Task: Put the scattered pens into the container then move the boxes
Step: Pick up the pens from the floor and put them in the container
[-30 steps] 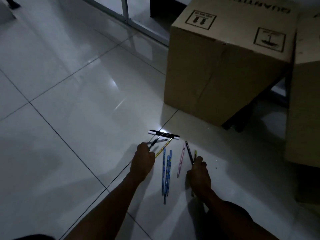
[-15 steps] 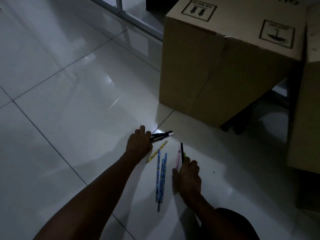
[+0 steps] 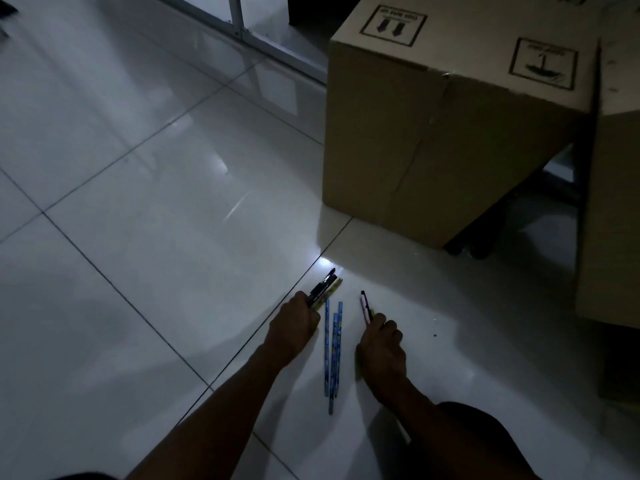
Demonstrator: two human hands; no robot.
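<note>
On the dim tiled floor, my left hand (image 3: 296, 327) is closed around a bunch of pens (image 3: 323, 289), black ones and a yellow one, whose tips point up and right. My right hand (image 3: 381, 344) grips a pink pen (image 3: 364, 304) together with a dark one and a yellow-green one. Three blue pens (image 3: 331, 355) lie side by side on the floor between my hands. A large cardboard box (image 3: 450, 126) stands behind the pens. No pen container shows in this view.
A second cardboard box (image 3: 613, 216) stands at the right edge, with dark furniture legs (image 3: 474, 245) in the gap between the boxes. A metal door frame (image 3: 242, 32) runs along the back. Bare white floor tiles (image 3: 121, 237) spread to the left.
My left hand gathered the black and yellow pens off the floor into its grip. My right hand picked up the pink, dark and yellow-green pens. The blue pens stayed put.
</note>
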